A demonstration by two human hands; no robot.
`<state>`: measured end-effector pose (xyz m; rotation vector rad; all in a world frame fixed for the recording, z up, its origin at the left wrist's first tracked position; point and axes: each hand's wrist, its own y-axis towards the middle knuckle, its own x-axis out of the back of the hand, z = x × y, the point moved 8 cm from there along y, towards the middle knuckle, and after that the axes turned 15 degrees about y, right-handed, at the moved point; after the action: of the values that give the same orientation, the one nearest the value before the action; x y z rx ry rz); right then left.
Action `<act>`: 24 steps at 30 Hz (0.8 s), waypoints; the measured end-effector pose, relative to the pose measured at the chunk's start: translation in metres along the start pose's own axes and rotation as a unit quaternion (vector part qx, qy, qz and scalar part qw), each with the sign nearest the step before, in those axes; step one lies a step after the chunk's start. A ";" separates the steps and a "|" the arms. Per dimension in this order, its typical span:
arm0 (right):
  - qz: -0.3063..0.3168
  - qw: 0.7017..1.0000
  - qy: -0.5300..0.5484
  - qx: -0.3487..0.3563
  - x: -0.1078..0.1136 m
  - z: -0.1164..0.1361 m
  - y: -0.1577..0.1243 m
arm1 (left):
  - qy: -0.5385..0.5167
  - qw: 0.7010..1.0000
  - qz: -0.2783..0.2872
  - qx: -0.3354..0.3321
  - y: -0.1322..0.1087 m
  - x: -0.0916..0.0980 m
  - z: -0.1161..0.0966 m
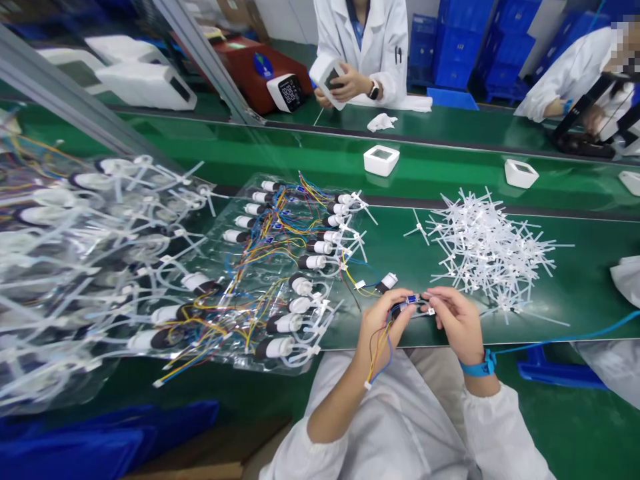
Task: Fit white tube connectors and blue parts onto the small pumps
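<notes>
My left hand is closed on a wired part with a small blue piece at the fingertips. Its yellow, blue and dark wires hang past my wrist to a white connector. My right hand pinches the right end of the same part, where a thin pale tube with a white T-shaped fitting shows; the fingers partly hide what they grip. Just beyond my left hand lies a white-and-black cylinder with wires. A blue wrist strap with a cord circles my right wrist.
Right of centre is a heap of white tube fittings. Clear plastic trays with several wired cylinders lie to the left. Beyond runs a green conveyor carrying white housings. Across it, a person holds a white device; another works at right.
</notes>
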<state>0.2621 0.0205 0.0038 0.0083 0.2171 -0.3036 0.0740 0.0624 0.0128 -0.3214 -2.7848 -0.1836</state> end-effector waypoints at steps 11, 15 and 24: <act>0.061 0.998 -0.006 -0.017 -0.005 -0.001 -0.004 | -0.010 0.999 0.036 -0.039 0.000 0.000 -0.004; 0.062 0.998 0.002 -0.018 -0.005 -0.002 -0.005 | -0.004 0.999 0.038 -0.038 -0.003 -0.002 -0.003; 0.080 0.997 -0.020 -0.013 -0.004 -0.004 -0.007 | 0.002 0.998 0.043 -0.040 -0.006 -0.004 -0.007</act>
<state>0.2554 0.0148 0.0008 -0.0057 0.1798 -0.1415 0.0782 0.0552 0.0180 -0.4597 -2.7585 -0.2758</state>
